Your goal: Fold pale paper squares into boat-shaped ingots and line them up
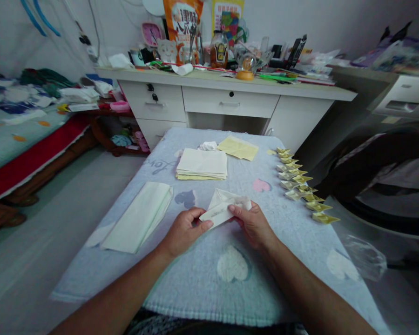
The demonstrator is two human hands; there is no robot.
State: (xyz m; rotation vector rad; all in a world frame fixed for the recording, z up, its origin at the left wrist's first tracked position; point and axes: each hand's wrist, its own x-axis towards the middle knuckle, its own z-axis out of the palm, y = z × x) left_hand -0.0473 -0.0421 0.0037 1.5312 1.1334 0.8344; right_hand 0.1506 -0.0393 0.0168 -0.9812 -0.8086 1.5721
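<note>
A partly folded sheet of white paper (218, 209) is held just above the cloth-covered table, its top coming to a point and a long flap lying across its lower edge. My left hand (190, 228) pinches the paper's left end between thumb and fingers. At the other end, my right hand (253, 223) grips it with the thumb on top; the fingers beneath are hidden. Beyond my hands lies a stack of white and yellow paper (202, 164). To the left rests a long folded whitish sheet (139, 216).
Several folded paper boats (295, 179) line the right edge of the table (195, 279). Yellow sheets (238, 147) and a crumpled white tissue (208, 146) lie at the back. A cluttered desk (230, 100) stands behind, a bed (28, 139) left, a washing machine (405, 100) right.
</note>
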